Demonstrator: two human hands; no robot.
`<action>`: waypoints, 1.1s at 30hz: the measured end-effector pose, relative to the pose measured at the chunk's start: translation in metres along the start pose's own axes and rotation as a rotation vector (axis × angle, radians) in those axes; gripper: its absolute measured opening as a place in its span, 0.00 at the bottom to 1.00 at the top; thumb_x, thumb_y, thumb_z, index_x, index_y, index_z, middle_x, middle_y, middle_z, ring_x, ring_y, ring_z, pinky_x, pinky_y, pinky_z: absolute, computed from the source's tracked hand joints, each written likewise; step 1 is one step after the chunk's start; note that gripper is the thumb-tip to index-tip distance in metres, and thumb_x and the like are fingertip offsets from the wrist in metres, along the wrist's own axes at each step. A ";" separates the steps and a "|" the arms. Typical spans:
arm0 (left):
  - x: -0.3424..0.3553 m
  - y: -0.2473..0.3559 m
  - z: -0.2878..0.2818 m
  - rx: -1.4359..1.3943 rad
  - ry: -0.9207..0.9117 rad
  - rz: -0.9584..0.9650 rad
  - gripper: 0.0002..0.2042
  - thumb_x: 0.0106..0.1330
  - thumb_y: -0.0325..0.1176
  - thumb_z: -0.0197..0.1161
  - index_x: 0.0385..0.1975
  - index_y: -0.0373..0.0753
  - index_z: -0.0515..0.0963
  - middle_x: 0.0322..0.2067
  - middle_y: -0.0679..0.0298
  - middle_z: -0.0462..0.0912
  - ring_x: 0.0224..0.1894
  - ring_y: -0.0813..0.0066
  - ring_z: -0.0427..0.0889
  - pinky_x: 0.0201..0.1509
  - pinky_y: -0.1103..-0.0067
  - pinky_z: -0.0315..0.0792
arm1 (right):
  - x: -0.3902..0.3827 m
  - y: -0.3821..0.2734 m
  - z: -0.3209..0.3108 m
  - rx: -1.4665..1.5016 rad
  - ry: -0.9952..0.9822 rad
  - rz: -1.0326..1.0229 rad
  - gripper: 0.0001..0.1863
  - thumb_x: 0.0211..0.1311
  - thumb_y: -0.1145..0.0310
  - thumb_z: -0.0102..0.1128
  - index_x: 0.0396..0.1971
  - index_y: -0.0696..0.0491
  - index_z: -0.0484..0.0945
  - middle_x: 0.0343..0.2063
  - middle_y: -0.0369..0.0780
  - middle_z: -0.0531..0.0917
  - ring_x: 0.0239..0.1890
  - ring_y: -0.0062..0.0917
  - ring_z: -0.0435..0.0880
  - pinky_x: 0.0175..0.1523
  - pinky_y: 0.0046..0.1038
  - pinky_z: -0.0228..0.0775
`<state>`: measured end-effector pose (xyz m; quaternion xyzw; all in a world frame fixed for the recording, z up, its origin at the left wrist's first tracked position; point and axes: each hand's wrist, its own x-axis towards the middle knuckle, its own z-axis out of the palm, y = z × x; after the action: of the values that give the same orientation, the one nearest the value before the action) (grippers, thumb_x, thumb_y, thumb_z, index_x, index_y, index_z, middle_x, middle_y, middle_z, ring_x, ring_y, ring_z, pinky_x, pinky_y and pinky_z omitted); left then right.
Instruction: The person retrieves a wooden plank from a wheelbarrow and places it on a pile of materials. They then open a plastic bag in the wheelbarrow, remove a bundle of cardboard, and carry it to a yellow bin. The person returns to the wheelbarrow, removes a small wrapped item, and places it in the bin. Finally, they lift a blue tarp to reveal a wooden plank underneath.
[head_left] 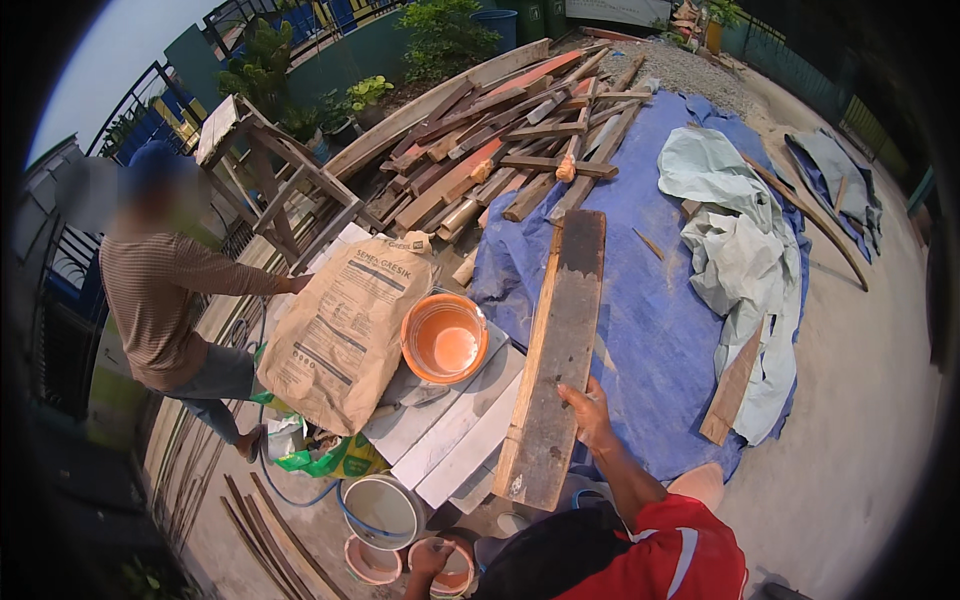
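Observation:
A long, dark, weathered plank [562,375] with a paler side edge stands tilted in front of me. My right hand [588,412] is closed on its right edge, thumb on the broad face. Down by the buckets, my left hand [430,556] hangs with curled fingers; whatever it might hold is hidden. It is over a reddish bucket [458,572] and close to a white bucket [382,510]. Left of the plank, an orange bucket [445,338] with pale residue sits on white boards [455,440], and a brown paper sack [345,325] lies beside it.
A person [165,270] in a striped top reaches toward the sack from the left. Beyond lies a heap of timber [500,140]. A blue tarp [650,330] with a crumpled pale sheet [715,240] covers the ground to the right. A wooden trestle [275,190] stands at the far left.

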<state>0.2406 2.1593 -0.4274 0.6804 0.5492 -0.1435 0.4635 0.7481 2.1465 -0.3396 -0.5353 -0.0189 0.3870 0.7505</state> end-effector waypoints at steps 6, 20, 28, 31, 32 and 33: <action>-0.065 -0.053 0.026 -0.048 0.012 -0.391 0.23 0.57 0.43 0.66 0.45 0.29 0.76 0.37 0.52 0.82 0.37 0.63 0.83 0.40 0.72 0.76 | 0.251 -0.261 0.079 0.008 0.163 -0.359 0.58 0.55 0.46 0.65 0.69 0.58 0.33 0.64 0.56 0.56 0.56 0.39 0.73 0.50 0.39 0.72; -0.067 0.034 0.070 -0.964 0.283 -0.535 0.19 0.58 0.40 0.65 0.42 0.31 0.76 0.32 0.59 0.81 0.32 0.69 0.83 0.32 0.74 0.75 | 0.077 0.139 0.035 -1.075 -0.501 0.139 0.22 0.57 0.61 0.63 0.48 0.58 0.77 0.32 0.43 0.84 0.34 0.25 0.81 0.39 0.26 0.74; -0.127 -0.015 0.094 -0.914 0.472 -0.645 0.20 0.58 0.48 0.65 0.37 0.35 0.79 0.25 0.63 0.80 0.24 0.75 0.79 0.22 0.78 0.70 | -0.023 0.200 -0.121 -1.126 -0.391 0.907 0.10 0.55 0.65 0.61 0.29 0.57 0.77 0.19 0.42 0.78 0.16 0.30 0.78 0.16 0.32 0.70; -0.158 -0.023 0.116 -0.889 0.541 -0.726 0.22 0.57 0.52 0.64 0.35 0.36 0.80 0.21 0.62 0.79 0.20 0.76 0.77 0.21 0.79 0.68 | 0.012 0.212 -0.141 -1.159 -0.511 0.871 0.09 0.62 0.64 0.56 0.37 0.52 0.72 0.23 0.43 0.78 0.17 0.35 0.77 0.19 0.41 0.71; -0.163 -0.025 0.130 -0.885 0.546 -0.756 0.23 0.57 0.54 0.64 0.35 0.36 0.81 0.20 0.62 0.79 0.19 0.76 0.76 0.20 0.79 0.68 | 0.025 0.213 -0.134 -1.253 -0.429 0.915 0.09 0.63 0.64 0.54 0.40 0.51 0.71 0.24 0.43 0.77 0.18 0.35 0.77 0.19 0.42 0.70; -0.168 -0.030 0.150 -0.963 0.497 -0.778 0.24 0.56 0.55 0.64 0.37 0.37 0.81 0.21 0.60 0.80 0.18 0.75 0.75 0.21 0.78 0.68 | 0.033 0.209 -0.121 -1.318 -0.423 0.899 0.10 0.63 0.64 0.54 0.40 0.51 0.71 0.24 0.43 0.78 0.18 0.35 0.77 0.19 0.42 0.70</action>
<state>0.2017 1.9363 -0.4024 0.1623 0.8478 0.1219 0.4898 0.7074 2.0971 -0.5753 -0.7382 -0.1670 0.6526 0.0365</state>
